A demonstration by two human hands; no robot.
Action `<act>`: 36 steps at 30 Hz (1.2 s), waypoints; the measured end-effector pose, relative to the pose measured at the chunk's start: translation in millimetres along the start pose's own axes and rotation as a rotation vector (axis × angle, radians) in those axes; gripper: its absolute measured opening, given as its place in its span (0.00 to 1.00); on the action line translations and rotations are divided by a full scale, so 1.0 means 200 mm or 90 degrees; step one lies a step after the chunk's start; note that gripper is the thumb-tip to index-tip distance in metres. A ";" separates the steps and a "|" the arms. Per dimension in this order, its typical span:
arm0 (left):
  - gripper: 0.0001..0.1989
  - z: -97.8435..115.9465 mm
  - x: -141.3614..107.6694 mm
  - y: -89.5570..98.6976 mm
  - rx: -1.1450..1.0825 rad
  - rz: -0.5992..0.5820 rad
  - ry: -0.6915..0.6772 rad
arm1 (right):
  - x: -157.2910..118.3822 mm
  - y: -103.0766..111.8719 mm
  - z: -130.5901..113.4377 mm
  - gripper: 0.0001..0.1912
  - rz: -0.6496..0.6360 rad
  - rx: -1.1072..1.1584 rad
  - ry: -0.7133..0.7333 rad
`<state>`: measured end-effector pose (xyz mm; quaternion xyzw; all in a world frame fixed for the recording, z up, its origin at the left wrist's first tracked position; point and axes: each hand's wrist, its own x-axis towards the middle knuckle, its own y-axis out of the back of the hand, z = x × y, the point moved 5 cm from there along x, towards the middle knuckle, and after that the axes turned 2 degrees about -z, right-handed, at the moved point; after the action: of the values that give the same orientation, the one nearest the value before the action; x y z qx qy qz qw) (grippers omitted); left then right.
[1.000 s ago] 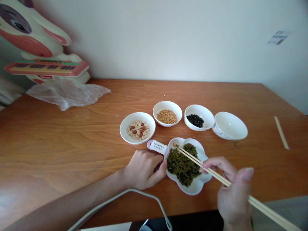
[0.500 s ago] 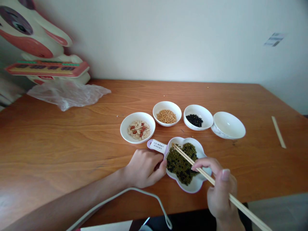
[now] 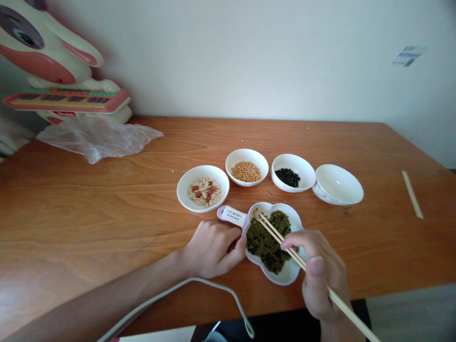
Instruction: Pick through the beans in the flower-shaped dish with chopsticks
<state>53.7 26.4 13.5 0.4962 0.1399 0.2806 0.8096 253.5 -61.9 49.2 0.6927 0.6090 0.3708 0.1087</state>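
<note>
A white flower-shaped dish (image 3: 290, 274) with a lilac rim and a labelled handle lies near the table's front edge. Green beans (image 3: 266, 237) mixed with dark ones cover its bottom. My left hand (image 3: 216, 248) is closed at the dish's left edge, thumb and curled fingers on the rim just below the handle. In my right hand (image 3: 322, 273) is a pair of wooden chopsticks (image 3: 276, 233), slanting over the dish. Their tips rest in the upper left lobe, by a small orange-brown bit. Whether they pinch anything is too small to tell.
Behind the dish stand bowls of peanuts (image 3: 203, 208), yellow soybeans (image 3: 246, 172) and black beans (image 3: 288, 177), and an empty bowl (image 3: 338, 185). A wooden strip (image 3: 412, 194) lies right. A plastic bag (image 3: 101, 142) and toy keyboard (image 3: 67, 100) are left. A white cable (image 3: 199, 280) crosses in front.
My right hand has shifted slightly left and the chopsticks have tilted a little, their tips staying in the upper left lobe. My left hand and the dish keep their place.
</note>
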 end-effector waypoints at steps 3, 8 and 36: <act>0.21 0.00 -0.01 0.00 0.001 -0.002 -0.002 | 0.01 0.01 -0.01 0.23 -0.034 -0.032 0.039; 0.21 0.00 -0.01 0.00 0.006 -0.003 -0.001 | 0.03 0.02 -0.03 0.18 -0.070 -0.060 0.083; 0.21 0.00 -0.01 0.01 -0.005 0.001 0.002 | -0.02 0.06 0.00 0.30 0.095 0.062 -0.124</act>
<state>52.4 25.6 15.4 0.4927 0.1393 0.2823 0.8112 262.2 -68.0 55.5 0.7734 0.5596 0.2785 0.1059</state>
